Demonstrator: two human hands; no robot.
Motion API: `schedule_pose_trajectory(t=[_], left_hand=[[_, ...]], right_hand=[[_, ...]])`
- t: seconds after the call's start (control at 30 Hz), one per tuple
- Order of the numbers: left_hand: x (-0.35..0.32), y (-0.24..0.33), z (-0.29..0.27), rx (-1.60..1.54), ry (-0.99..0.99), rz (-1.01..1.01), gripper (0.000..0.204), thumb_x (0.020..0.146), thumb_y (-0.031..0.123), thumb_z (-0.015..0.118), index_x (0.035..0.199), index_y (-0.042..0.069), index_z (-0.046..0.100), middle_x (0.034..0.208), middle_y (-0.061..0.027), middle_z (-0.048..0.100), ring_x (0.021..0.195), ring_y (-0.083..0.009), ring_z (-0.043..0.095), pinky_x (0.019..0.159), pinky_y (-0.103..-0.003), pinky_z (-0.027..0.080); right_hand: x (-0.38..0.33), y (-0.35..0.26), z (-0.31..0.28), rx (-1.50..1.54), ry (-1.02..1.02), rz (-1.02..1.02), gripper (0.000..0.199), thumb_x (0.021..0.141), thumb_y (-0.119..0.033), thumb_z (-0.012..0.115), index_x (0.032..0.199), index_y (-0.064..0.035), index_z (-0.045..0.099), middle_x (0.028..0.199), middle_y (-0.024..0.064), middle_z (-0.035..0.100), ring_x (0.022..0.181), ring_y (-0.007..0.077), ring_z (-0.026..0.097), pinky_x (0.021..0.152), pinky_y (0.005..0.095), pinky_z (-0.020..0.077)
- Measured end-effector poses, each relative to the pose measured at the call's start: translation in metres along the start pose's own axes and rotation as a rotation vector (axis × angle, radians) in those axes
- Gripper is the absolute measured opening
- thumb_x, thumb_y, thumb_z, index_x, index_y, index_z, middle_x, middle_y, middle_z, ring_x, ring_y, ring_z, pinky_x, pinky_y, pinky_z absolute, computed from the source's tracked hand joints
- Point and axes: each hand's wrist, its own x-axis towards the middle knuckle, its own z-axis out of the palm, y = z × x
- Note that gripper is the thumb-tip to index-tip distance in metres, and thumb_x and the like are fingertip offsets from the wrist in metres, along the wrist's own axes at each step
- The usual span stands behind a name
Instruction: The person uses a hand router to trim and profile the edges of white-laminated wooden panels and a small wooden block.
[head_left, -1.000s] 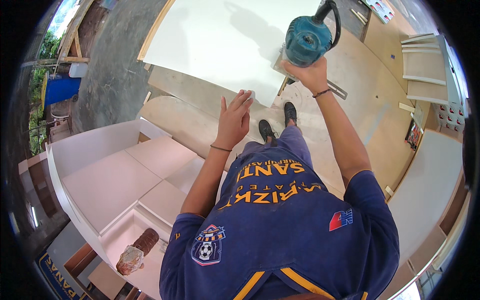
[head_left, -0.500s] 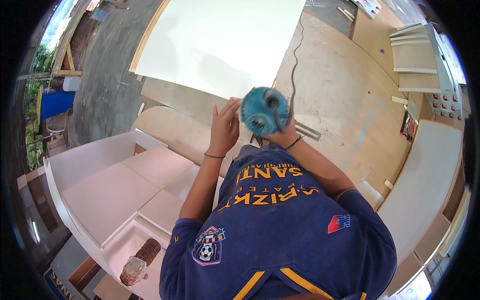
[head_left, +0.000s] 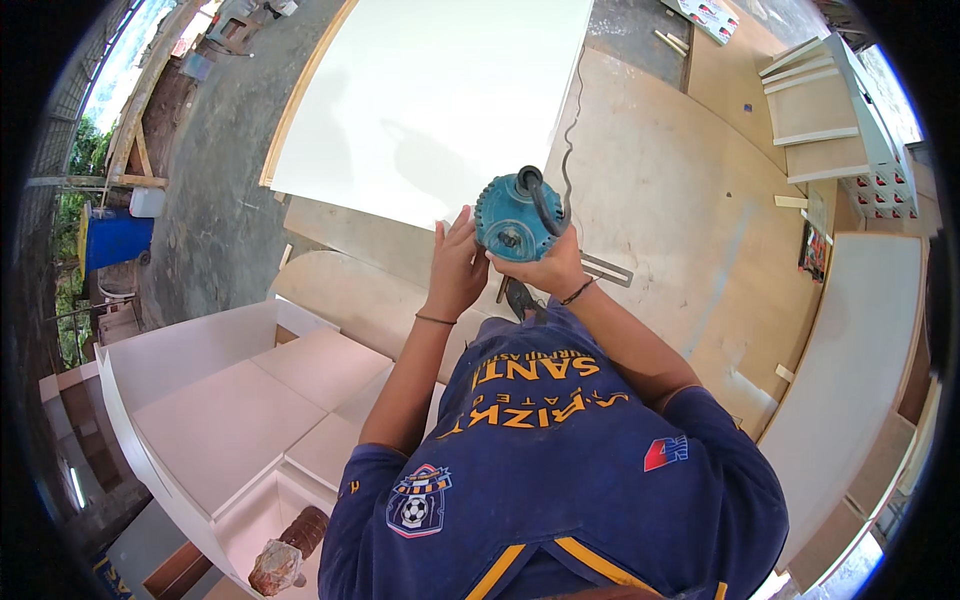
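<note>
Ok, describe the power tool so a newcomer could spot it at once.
Find the big white panel at the picture's top. By its lower right corner, the right hand grips the power tool. Its round teal body and dark cord set it apart from the white panel and tan board around it.

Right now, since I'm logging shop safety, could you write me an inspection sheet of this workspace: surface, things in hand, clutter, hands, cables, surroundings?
Surface: large flat white panel, a shadow across it.
Things in hand: round teal-cased power tool; slotted grey metal bar beside it.
Clutter: dark brown cylindrical item, one end wrapped, inside an open white panel box; short pale wood strip on the right.
Hands: right hand grips the tool; left hand beside it, contact unclear.
Cables: thin black cord runs along the panel's right edge.
Surroundings: bright blue container at left; white wooden shelf unit at right.
</note>
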Motion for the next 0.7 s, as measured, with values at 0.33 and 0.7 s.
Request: schedule_pose_trajectory(t=[0.33,0.7], left_hand=[[0.019,-0.006,0.004,0.072,-0.016,0.016,0.036,0.086,0.005,0.058,0.121,0.011,0.061,0.138,-0.0057,0.054,0.141,-0.0319,0.036,0.116,-0.061,0.015],[0.076,-0.005,0.011,0.110,0.085,0.016,0.034,0.089,0.017,0.064,0.122,0.010,0.063,0.140,-0.0062,0.053,0.139,-0.0314,0.039,0.113,-0.063,0.017]], right_hand=[[0.020,0.004,-0.005,-0.002,0.007,0.039,0.083,0.055,-0.030,0.091,0.125,-0.0020,0.055,0.105,0.0110,0.071,0.097,0.0200,0.069,0.088,0.0324,0.0547],[0.078,0.011,-0.031,-0.041,0.102,-0.127,0.066,0.059,-0.030,0.087,0.113,-0.0001,0.063,0.102,0.0138,0.072,0.093,0.0217,0.071,0.083,0.0329,0.0560]])
